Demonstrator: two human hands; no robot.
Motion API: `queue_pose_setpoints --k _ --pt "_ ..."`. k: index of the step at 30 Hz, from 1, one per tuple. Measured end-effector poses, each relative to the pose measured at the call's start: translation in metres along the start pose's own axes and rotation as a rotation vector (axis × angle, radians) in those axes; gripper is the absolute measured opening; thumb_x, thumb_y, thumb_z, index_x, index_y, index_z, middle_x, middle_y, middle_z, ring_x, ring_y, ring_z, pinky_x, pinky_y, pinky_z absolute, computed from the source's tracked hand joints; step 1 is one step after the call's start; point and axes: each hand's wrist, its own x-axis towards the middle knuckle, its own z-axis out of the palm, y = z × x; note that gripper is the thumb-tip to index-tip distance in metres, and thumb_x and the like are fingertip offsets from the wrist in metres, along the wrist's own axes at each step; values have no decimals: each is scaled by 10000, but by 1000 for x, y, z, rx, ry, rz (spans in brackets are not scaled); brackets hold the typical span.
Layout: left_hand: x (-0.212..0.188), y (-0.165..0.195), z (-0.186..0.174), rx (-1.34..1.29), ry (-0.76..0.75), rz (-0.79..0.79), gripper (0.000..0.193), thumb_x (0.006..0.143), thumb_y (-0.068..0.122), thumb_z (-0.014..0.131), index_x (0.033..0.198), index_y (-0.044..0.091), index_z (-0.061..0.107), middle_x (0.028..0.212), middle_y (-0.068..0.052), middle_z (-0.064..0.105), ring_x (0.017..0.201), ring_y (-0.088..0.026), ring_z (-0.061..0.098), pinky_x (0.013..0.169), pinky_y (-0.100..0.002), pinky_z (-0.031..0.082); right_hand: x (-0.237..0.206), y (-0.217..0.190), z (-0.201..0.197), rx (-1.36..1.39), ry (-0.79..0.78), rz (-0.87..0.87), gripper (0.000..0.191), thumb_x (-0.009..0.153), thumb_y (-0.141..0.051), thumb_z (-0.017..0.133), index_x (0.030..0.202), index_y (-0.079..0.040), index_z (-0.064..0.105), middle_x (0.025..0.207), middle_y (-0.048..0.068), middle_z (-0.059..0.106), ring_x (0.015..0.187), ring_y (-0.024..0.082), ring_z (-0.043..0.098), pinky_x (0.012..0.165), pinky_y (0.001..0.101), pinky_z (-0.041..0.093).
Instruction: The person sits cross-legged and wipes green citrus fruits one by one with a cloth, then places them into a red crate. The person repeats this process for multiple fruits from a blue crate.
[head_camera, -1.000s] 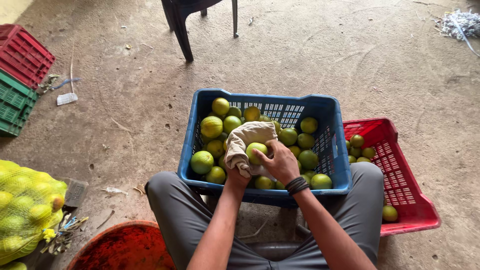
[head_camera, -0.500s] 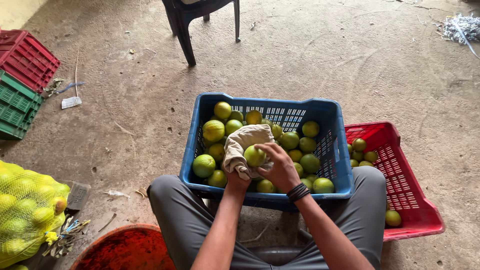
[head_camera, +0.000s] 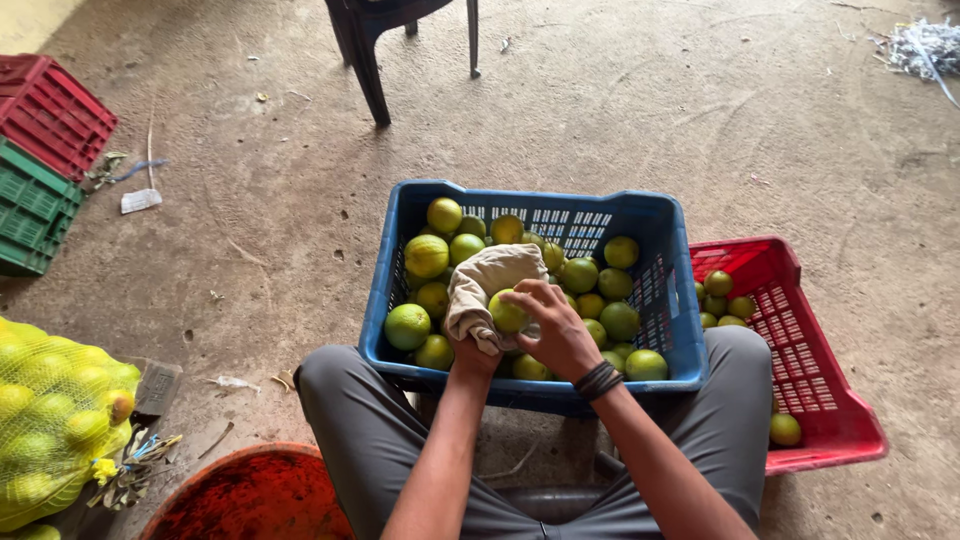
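Hands over the blue crate (head_camera: 400, 250): left hand (head_camera: 470, 335) clutching a beige cloth (head_camera: 485, 275), right hand (head_camera: 555, 325) gripping 1 green fruit (head_camera: 505, 315).

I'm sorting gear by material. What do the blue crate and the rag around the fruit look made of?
Blue crate: likely moulded plastic, matte, with slotted lattice walls. Rag: beige woven cloth, soft and creased, draped over the left hand, probably cotton, though the fibre can't be told.

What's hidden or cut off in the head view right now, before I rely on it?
- Left hand: almost wholly under the beige cloth.
- Fruit: partly covered by right hand and the cloth.
- Blue crate bottom: buried under fruit.
- Orange tub: cut by the lower edge.
- Mesh sack: cut by the left edge.
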Motion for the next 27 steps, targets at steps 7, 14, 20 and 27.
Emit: queue_pose_setpoints --k 7,14,20,27 --pt "4 -42 -13 -410 167 -303 207 1029 157 454 1070 42 622 782 30 547 577 -54 474 498 -191 428 14 19 -8 34 -212 657 439 910 -465 768 1079 -61 792 918 91 774 782 179 741 782 346 611" --pt "7 35 11 -429 271 -418 260 932 217 484 1085 42 602 959 -45 639 808 -149 612 718 -278 540 0 -5 -11 -85 141 -212 548 708 -258 829 1207 -66 708 1137 145 708 963 331 711 841 394 598" --pt "7 12 7 -151 140 36 181 990 117 587 1110 -10 637 986 -35 574 812 -127 498 744 -240 456 8 5 -1 181 -46 398 540 795 -391 851 1183 -33 737 963 98 746 741 152 733 695 309 622" --pt "0 10 3 359 35 408 279 730 79 706 982 61 586 970 -12 585 842 -120 550 778 -228 488 9 5 -8 108 -163 553 604 862 -428 794 1291 -24 660 1043 144 729 838 199 741 743 348 612"
